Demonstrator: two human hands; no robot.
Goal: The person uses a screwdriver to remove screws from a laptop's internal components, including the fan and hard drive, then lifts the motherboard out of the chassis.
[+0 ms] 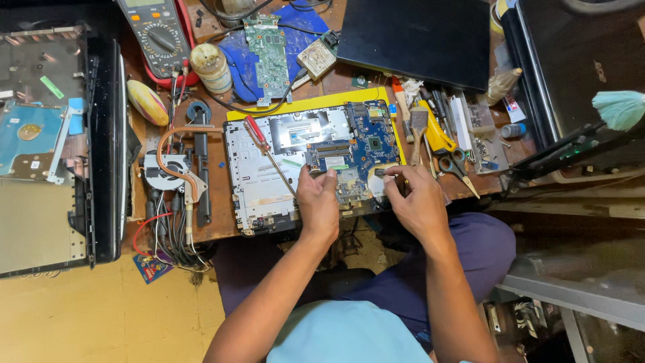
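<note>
With the laptop base already opened, I brace my left hand, fingers curled, on the blue motherboard while my right hand pinches a small part, board not yet lifted out.

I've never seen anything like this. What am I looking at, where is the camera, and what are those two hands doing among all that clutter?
There is no machine at work here: a person is using two bare hands. The one picture comes from a camera on that person's head, looking down at a workbench and their lap.

In the middle lies an opened laptop base with its blue circuit board exposed. The left hand rests on the board's near edge. The right hand pinches something small at the board's right corner; it is too small to identify.

A red-handled screwdriver lies across the base. To the left sit a cooling fan with a copper pipe and a multimeter. To the right are a brush and scissors. A second, green board lies farther back.
</note>
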